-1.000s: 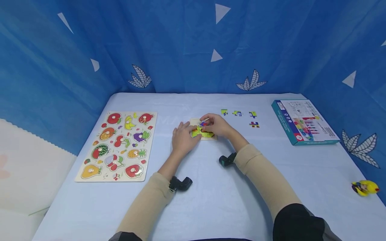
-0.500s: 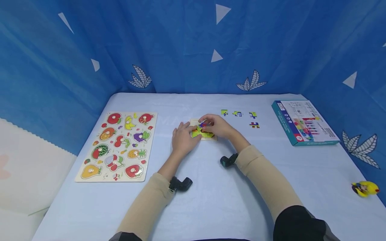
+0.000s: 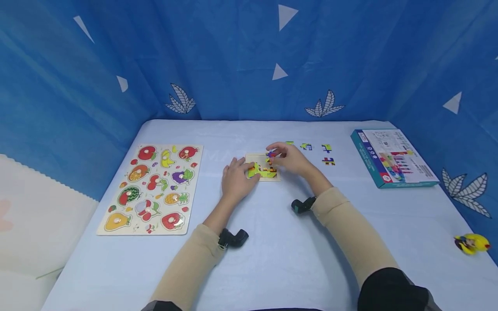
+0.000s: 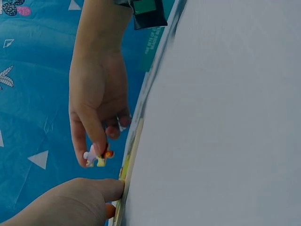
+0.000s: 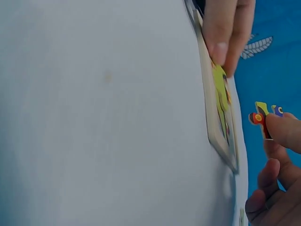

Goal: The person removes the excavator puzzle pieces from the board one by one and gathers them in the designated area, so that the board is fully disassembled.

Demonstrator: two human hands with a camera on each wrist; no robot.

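Nearest, resting on the wooden jigsaw tray with the left hand, straight-fingered; at its far right corner, pinching a jigsaw piece aloft in the right hand! Likely light, stiff, slightly slick; best taken by flat edges, sparing slim knobs.

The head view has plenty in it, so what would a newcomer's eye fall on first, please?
Probably the large fruit board at the left of the table. Next, near the centre, the right hand pinches a puzzle piece by a small puzzle board on which the left hand rests. A yellow toy stands out near the table's right edge.
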